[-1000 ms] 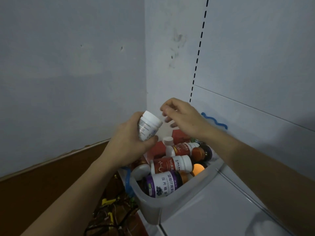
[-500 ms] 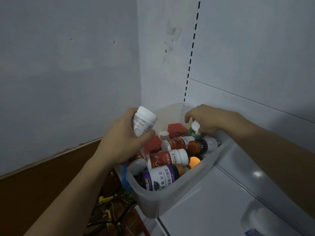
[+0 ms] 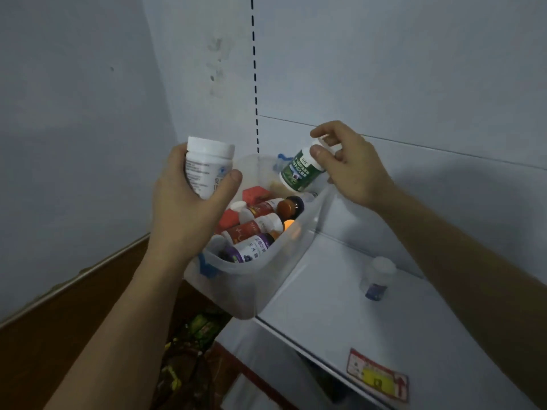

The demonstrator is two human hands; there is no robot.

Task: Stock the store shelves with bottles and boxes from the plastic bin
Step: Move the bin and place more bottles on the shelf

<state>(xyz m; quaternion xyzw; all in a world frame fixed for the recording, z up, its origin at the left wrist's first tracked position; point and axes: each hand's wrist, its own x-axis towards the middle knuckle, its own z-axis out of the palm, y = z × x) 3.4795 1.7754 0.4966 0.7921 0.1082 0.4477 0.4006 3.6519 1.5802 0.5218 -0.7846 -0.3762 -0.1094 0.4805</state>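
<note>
The left hand [image 3: 189, 208] covers the lower half of the white round plastic bottle [image 3: 207, 164], its label print too small to read. Behind that hand, part of the translucent plastic bin [image 3: 254, 279] is hidden. Right of the bin, a small white-capped bottle [image 3: 377, 278] is blurred.

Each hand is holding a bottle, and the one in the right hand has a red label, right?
Not quite. The head view shows the bottle in the right hand has a green label, not red. The rest is right: the left hand holds a bottle too, the white bottle, above the plastic bin.
</note>
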